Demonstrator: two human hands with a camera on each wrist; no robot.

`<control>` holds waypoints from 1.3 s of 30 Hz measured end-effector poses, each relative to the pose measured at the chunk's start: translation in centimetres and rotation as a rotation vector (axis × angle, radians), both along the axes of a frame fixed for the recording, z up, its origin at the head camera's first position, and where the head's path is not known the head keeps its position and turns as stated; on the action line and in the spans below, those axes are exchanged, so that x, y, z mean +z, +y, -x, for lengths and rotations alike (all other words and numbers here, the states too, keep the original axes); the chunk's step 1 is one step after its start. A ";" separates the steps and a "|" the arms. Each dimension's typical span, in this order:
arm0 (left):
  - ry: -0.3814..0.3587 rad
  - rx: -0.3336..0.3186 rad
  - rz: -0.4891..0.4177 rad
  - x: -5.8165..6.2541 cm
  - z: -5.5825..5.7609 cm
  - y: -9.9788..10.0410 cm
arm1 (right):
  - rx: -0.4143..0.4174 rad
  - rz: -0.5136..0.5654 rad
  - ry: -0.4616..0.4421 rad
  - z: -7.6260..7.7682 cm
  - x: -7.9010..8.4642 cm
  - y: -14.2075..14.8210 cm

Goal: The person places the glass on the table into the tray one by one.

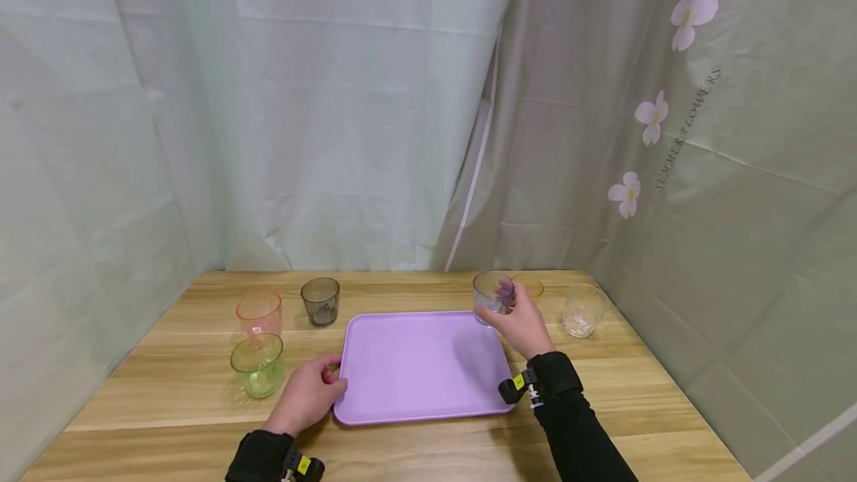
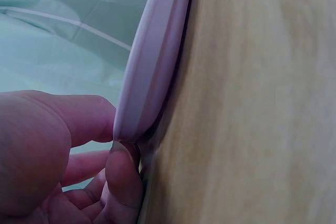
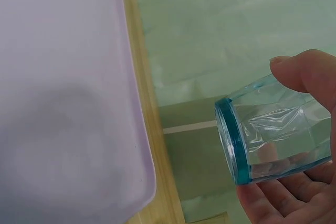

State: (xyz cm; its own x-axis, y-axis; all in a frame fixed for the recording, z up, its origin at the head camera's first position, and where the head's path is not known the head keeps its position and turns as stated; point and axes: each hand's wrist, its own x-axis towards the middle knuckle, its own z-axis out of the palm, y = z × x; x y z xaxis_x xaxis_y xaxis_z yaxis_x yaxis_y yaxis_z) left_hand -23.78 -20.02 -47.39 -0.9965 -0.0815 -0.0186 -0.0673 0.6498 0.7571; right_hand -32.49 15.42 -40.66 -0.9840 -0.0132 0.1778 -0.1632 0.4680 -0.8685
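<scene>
My left hand point(image 1: 306, 397) is at the left edge of a purple rectangular tray point(image 1: 422, 367). In the left wrist view its thumb and a finger pinch the tray's rim point(image 2: 144, 61). My right hand point(image 1: 524, 324) grips a clear bluish faceted cup point(image 1: 487, 290) over the tray's far right corner. The right wrist view shows that cup point(image 3: 283, 129) with its teal-edged base facing the tray side, thumb on one side and fingers on the other. The cup is apart from the tray in that view.
Left of the tray stand a pink cup point(image 1: 257, 312), a green cup point(image 1: 258, 370) and a dark grey cup point(image 1: 321, 302). On the right are a clear cup point(image 1: 581, 312) and a yellow cup point(image 1: 533, 286), partly hidden by my right hand. Curtains point(image 1: 335, 110) hang around the wooden table point(image 1: 161, 385).
</scene>
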 end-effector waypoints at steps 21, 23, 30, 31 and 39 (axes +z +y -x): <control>-0.006 0.002 -0.009 -0.2 0.2 0.0 | 0.035 -0.001 -0.019 0.3 0.2 -1.3; -0.005 0.003 -0.010 -0.2 0.1 0.0 | 0.036 -0.001 -0.018 0.4 0.2 -1.5; -0.006 0.007 -0.008 -0.1 -0.1 0.0 | 0.038 0.009 -0.001 0.7 -0.1 -1.9; -0.009 0.007 -0.009 0.0 -0.1 0.0 | 0.037 0.011 0.000 0.7 -0.2 -2.0; -0.013 0.012 -0.011 -0.2 0.1 0.0 | 0.040 0.033 0.001 0.7 -0.4 -2.7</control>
